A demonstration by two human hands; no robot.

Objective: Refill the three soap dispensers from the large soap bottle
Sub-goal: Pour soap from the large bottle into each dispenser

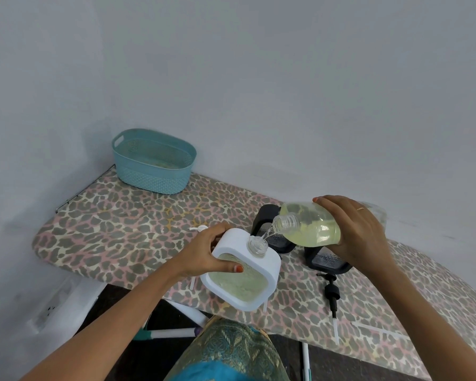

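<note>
My left hand (206, 251) grips a white-framed soap dispenser (259, 276) tilted over the board, its clear neck (257, 244) uncapped. My right hand (355, 232) holds the large clear soap bottle (311, 226) of yellowish soap tipped sideways, mouth just above that neck, a thin stream running in. Two black-framed dispensers stand behind, one (267, 221) at the bottle's mouth, the other (327, 261) under my right hand. A black pump head (331, 294) lies on the board to the right. A white pump head (199, 228) peeks out behind my left hand.
The work surface is a leopard-print ironing board (121, 229) against a grey wall. A teal plastic basket (153, 160) stands at its far left corner. A loose white tube (380, 329) lies near the front right edge. White rods lie on the dark floor below.
</note>
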